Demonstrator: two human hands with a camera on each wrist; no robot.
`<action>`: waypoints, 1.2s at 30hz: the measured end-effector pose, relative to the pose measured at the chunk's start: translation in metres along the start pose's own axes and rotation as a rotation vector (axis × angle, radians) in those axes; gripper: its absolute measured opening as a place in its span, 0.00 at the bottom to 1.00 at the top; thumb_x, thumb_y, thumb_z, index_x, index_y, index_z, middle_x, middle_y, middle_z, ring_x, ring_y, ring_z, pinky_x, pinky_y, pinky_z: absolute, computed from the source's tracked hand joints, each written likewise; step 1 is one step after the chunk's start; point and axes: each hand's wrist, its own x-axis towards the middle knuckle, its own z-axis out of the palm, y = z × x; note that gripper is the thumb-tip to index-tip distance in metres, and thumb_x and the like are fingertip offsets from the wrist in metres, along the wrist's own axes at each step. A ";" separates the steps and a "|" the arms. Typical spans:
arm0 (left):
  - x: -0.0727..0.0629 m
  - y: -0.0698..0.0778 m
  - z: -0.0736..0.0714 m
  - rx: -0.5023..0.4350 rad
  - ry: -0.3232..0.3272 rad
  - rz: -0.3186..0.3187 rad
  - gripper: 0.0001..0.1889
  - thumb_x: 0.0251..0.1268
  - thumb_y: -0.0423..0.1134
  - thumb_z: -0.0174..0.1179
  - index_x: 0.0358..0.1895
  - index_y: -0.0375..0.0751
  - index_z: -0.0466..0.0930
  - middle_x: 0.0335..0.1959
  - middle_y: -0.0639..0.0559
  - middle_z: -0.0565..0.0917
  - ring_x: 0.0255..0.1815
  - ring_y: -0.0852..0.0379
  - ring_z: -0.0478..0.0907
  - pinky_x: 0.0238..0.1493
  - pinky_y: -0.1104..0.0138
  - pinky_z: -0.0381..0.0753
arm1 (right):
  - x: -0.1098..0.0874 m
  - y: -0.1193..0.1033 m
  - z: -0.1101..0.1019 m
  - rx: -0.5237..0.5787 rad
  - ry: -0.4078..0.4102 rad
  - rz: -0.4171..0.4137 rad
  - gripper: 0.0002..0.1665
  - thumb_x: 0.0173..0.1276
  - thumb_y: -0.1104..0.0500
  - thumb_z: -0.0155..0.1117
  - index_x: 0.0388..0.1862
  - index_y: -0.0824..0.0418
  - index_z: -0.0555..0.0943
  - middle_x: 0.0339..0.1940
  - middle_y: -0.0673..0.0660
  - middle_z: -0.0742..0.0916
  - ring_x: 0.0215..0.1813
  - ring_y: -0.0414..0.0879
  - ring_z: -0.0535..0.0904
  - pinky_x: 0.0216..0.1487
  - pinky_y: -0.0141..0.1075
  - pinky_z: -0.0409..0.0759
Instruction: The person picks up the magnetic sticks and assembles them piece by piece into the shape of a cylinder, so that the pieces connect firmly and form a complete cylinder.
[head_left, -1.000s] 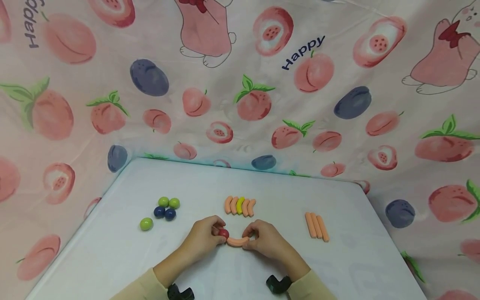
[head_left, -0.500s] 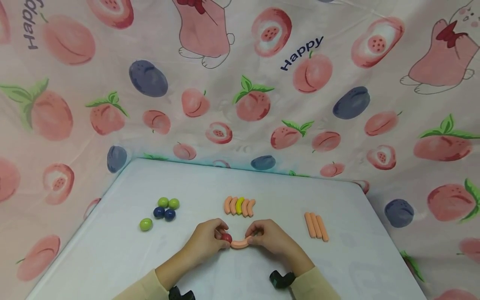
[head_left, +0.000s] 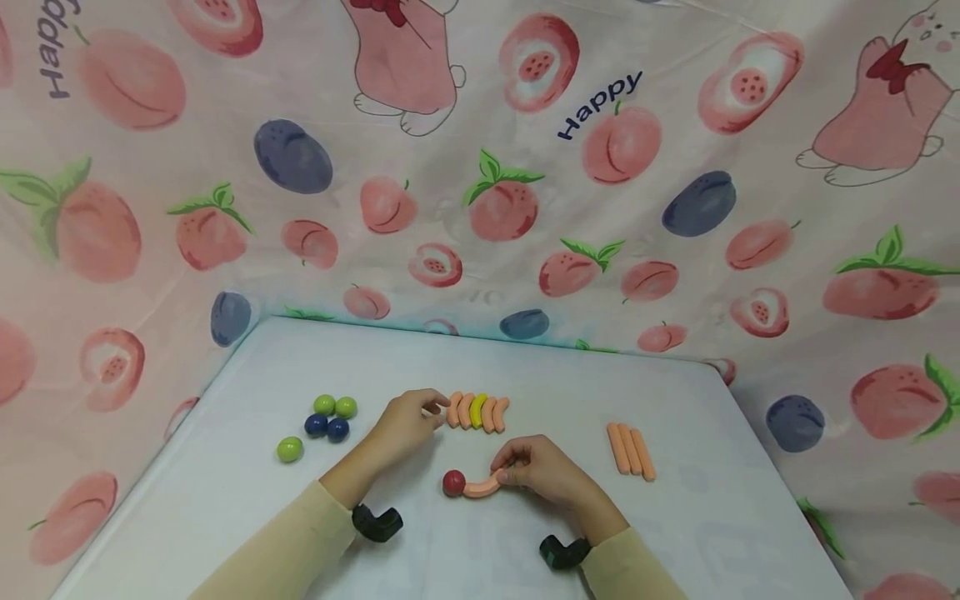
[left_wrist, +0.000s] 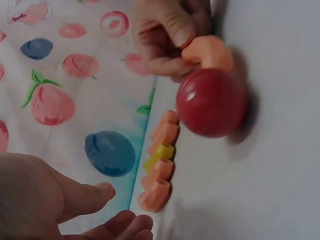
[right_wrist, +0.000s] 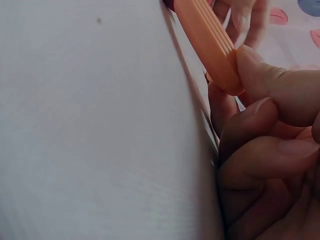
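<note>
My right hand (head_left: 543, 473) pinches one end of a curved orange stick (head_left: 480, 487) between thumb and fingers, low over the table. Against the stick's other end sits a glossy red ball (head_left: 453, 483), larger in the left wrist view. My left hand (head_left: 408, 423) holds nothing; its thumb and fingers are apart, with fingertips right at the left end of a row of short curved sticks. That row has several orange curved sticks (left_wrist: 156, 196) and a yellow one (head_left: 478, 412) in the middle. The ribbed side of the held stick (right_wrist: 212, 47) shows in the right wrist view.
Left on the white table (head_left: 712, 533) lie green balls (head_left: 289, 450) and dark blue balls (head_left: 338, 430). Straight orange sticks (head_left: 631, 452) lie side by side at the right. A fruit-print cloth (head_left: 450, 200) hangs behind the table.
My left hand has let go of the red ball and moved up and away to the row of curved sticks. The right hand still pinches the curved stick, shifted slightly right.
</note>
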 end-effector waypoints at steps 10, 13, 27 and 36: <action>0.028 0.001 0.010 0.014 -0.021 -0.036 0.15 0.75 0.38 0.67 0.60 0.44 0.91 0.58 0.45 0.90 0.61 0.47 0.83 0.63 0.49 0.84 | 0.001 0.001 0.002 0.033 -0.008 0.004 0.06 0.68 0.61 0.78 0.43 0.59 0.91 0.35 0.50 0.86 0.29 0.42 0.70 0.28 0.28 0.68; 0.030 -0.001 0.010 0.047 0.029 -0.038 0.08 0.73 0.37 0.69 0.50 0.41 0.92 0.46 0.48 0.92 0.49 0.52 0.85 0.55 0.54 0.85 | 0.001 0.002 0.003 0.041 -0.008 0.009 0.07 0.69 0.60 0.78 0.43 0.59 0.90 0.34 0.50 0.86 0.27 0.42 0.70 0.27 0.28 0.68; 0.017 -0.012 -0.002 0.141 0.087 -0.027 0.10 0.73 0.37 0.70 0.50 0.41 0.81 0.38 0.50 0.87 0.38 0.53 0.81 0.43 0.60 0.82 | -0.001 0.000 0.000 0.076 -0.015 0.025 0.06 0.70 0.60 0.77 0.44 0.58 0.90 0.34 0.50 0.86 0.21 0.39 0.70 0.22 0.27 0.67; -0.004 -0.008 -0.006 -0.111 0.024 -0.125 0.20 0.72 0.33 0.69 0.64 0.41 0.80 0.45 0.46 0.87 0.26 0.54 0.84 0.29 0.64 0.84 | -0.001 0.000 0.003 0.073 -0.013 0.031 0.07 0.69 0.61 0.77 0.45 0.60 0.90 0.34 0.51 0.86 0.21 0.39 0.70 0.21 0.28 0.67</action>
